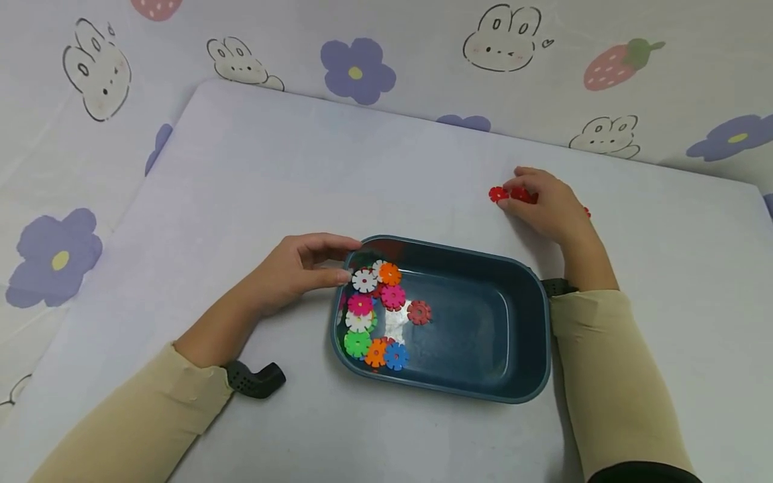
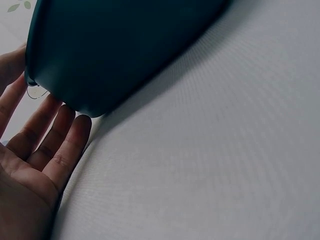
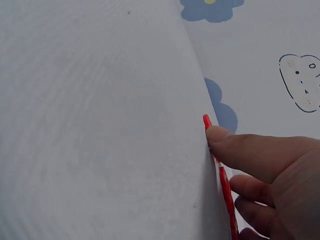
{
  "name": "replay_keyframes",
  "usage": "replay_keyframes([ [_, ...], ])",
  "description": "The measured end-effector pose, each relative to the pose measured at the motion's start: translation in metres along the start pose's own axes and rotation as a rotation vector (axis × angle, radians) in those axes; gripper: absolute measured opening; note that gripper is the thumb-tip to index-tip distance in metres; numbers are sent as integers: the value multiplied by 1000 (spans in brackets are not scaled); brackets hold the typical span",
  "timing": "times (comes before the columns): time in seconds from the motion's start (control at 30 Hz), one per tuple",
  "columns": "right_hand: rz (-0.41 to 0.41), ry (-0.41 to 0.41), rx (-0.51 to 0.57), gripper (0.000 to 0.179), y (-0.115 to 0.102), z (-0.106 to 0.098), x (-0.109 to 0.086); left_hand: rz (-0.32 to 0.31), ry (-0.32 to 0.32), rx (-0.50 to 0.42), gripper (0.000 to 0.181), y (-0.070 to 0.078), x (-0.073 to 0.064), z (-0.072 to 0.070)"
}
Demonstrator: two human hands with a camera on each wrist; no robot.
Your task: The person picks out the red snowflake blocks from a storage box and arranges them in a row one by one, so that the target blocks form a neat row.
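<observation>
My left hand (image 1: 302, 268) rests at the left end of a dark teal plastic tub (image 1: 447, 245), thumb and fingertips at its rim. In the left wrist view, fairly straight fingers (image 2: 65, 155) touch the lower outside of the tub. Notched plastic discs lie inside: a green one (image 1: 357, 343), a blue one (image 1: 396, 356), an orange one (image 1: 390, 274) and several others, bunched at the left. Beyond the tub, my right hand (image 1: 549, 204) pinches a red notched disc (image 3: 207, 120) in a row of red discs (image 3: 227, 192), partly hidden by the hand.
A white tabletop (image 1: 314, 168) lies under everything. Behind its far edge hangs a cloth (image 1: 417, 40) printed with rabbits, purple flowers and strawberries. A black wrist strap piece (image 1: 256, 380) juts out beside the left sleeve.
</observation>
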State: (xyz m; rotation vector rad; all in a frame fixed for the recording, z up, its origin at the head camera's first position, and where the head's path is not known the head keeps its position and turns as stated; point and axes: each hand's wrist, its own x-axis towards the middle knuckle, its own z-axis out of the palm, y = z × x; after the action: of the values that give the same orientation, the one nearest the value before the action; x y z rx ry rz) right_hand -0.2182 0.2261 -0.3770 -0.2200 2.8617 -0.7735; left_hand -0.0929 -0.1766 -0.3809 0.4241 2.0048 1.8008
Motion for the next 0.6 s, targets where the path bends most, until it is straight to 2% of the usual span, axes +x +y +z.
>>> replay_keyframes([
  [0.2, 22, 34, 0, 45, -4, 2, 1, -15, 14, 21, 44, 0, -2, 0],
  [0.6, 21, 53, -7, 41, -3, 1, -3, 1, 2, 18, 44, 0, -1, 0],
])
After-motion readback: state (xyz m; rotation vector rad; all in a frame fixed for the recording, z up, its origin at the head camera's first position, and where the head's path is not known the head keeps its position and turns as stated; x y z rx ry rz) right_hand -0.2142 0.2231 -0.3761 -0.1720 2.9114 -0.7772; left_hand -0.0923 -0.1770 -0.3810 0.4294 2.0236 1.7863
